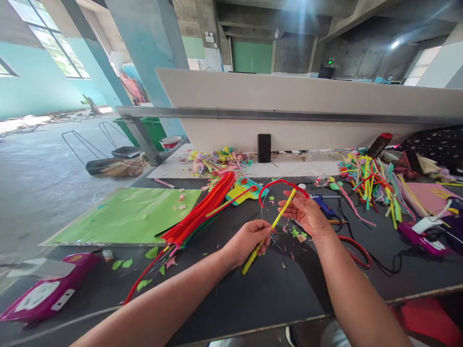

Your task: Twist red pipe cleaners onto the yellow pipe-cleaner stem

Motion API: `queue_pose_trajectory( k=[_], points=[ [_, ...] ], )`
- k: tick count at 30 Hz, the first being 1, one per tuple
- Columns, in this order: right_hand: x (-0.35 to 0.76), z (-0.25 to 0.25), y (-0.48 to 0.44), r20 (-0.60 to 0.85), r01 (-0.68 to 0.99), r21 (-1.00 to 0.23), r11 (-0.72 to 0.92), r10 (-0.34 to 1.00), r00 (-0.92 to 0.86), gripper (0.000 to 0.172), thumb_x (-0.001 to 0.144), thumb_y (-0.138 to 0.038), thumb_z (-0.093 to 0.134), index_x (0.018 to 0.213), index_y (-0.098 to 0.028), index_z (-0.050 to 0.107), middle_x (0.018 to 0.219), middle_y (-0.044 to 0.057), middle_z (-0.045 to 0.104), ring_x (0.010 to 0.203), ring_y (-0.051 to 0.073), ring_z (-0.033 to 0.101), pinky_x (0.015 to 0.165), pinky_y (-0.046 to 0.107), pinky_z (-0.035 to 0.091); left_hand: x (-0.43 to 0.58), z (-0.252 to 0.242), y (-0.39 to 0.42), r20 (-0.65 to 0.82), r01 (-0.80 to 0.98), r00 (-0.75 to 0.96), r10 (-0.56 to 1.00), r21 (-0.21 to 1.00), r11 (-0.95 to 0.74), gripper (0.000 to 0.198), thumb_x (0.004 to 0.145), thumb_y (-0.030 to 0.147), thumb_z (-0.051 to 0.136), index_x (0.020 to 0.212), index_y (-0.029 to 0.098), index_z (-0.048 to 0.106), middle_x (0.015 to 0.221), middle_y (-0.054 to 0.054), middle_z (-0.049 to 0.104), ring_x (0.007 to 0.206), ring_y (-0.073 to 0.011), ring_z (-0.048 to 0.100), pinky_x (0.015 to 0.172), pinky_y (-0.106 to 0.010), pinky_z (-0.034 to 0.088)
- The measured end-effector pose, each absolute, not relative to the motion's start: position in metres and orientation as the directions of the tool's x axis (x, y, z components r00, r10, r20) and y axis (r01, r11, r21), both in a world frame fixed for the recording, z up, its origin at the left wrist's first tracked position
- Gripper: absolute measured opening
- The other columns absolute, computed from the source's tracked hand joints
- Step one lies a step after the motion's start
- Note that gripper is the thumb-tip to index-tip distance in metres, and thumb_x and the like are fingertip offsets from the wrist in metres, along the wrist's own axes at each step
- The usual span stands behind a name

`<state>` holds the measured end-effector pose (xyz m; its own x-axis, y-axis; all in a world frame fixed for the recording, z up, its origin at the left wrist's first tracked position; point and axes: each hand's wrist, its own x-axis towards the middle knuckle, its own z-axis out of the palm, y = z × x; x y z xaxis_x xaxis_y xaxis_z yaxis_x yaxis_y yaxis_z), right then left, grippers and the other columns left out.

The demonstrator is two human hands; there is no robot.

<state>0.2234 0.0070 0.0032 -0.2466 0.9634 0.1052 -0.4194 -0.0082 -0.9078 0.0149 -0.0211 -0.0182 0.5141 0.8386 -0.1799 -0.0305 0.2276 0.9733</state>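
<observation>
A yellow pipe cleaner [283,214] slants up to the right between my hands, thick and fuzzy. My left hand [253,238] is closed around its lower middle, and the lower end sticks out below the fingers. At the upper end, the thumb and fingers of my right hand [304,212] close on the tip. A red pipe cleaner [278,182] arches from the left over to my right hand; whether it is joined to the yellow one I cannot tell. Left of my hands lies a bundle of red pipe cleaners [202,212].
A green sheet [123,217] lies left on the dark table [231,308]. Purple devices [54,284] sit at both sides. A blue glue gun [323,207] and cables lie right. Behind are a phone [264,148], colourful pipe-cleaner piles [372,180] and a white board [307,96].
</observation>
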Motion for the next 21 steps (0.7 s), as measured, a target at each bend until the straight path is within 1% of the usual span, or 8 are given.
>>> queue_pose_trajectory(
  k=[4, 9, 15, 18, 21],
  points=[
    [0.235, 0.006, 0.008, 0.116, -0.444, -0.896, 0.027, 0.978, -0.175, 0.032, 0.080, -0.034, 0.063, 0.108, -0.020, 0.064, 0.091, 0.009, 0.073, 0.082, 0.022, 0.069, 0.071, 0.032, 0.055, 0.017, -0.017, -0.024, -0.205, 0.046, 0.490, 0.847, 0.977, 0.210, 0.027, 0.077, 0.041, 0.058, 0.081, 0.014, 0.054, 0.056, 0.004, 0.050, 0.040, -0.0038, 0.041, 0.037, -0.015, 0.027],
    [0.242, 0.006, 0.008, 0.076, -0.372, -0.928, 0.023, 0.989, -0.127, 0.026, 0.077, -0.034, 0.067, 0.096, -0.016, 0.069, 0.082, 0.009, 0.073, 0.076, 0.022, 0.070, 0.064, 0.030, 0.056, 0.018, -0.017, -0.027, -0.212, 0.114, 0.479, 0.852, 0.977, 0.179, 0.023, 0.078, 0.037, 0.054, 0.082, 0.014, 0.055, 0.056, 0.005, 0.049, 0.040, -0.0021, 0.036, 0.039, -0.014, 0.023],
    [0.241, 0.004, 0.010, 0.015, -0.358, -0.933, -0.022, 0.995, -0.099, 0.023, 0.074, -0.036, 0.069, 0.084, -0.015, 0.070, 0.073, 0.008, 0.072, 0.067, 0.021, 0.070, 0.057, 0.029, 0.055, 0.017, -0.021, -0.026, -0.155, 0.184, 0.552, 0.819, 0.981, 0.062, 0.024, 0.079, 0.038, 0.054, 0.077, 0.014, 0.053, 0.054, 0.005, 0.050, 0.041, -0.0027, 0.037, 0.041, -0.015, 0.026],
    [0.239, 0.005, 0.010, 0.022, -0.310, -0.951, -0.003, 0.997, -0.077, 0.024, 0.074, -0.036, 0.069, 0.085, -0.015, 0.070, 0.074, 0.008, 0.072, 0.068, 0.021, 0.070, 0.058, 0.029, 0.055, 0.018, -0.023, -0.025, -0.167, 0.226, 0.538, 0.826, 0.973, 0.050, 0.025, 0.080, 0.039, 0.052, 0.078, 0.014, 0.053, 0.054, 0.005, 0.051, 0.040, -0.0029, 0.038, 0.041, -0.015, 0.027],
    [0.242, 0.008, 0.009, 0.057, -0.249, -0.967, 0.049, 0.998, -0.024, 0.025, 0.073, -0.033, 0.071, 0.090, -0.016, 0.069, 0.077, 0.008, 0.072, 0.072, 0.021, 0.070, 0.060, 0.028, 0.054, 0.017, -0.020, -0.027, -0.203, 0.275, 0.503, 0.840, 0.959, 0.067, 0.028, 0.080, 0.043, 0.051, 0.080, 0.015, 0.054, 0.058, 0.004, 0.053, 0.041, -0.0044, 0.043, 0.039, -0.015, 0.030]
  ],
)
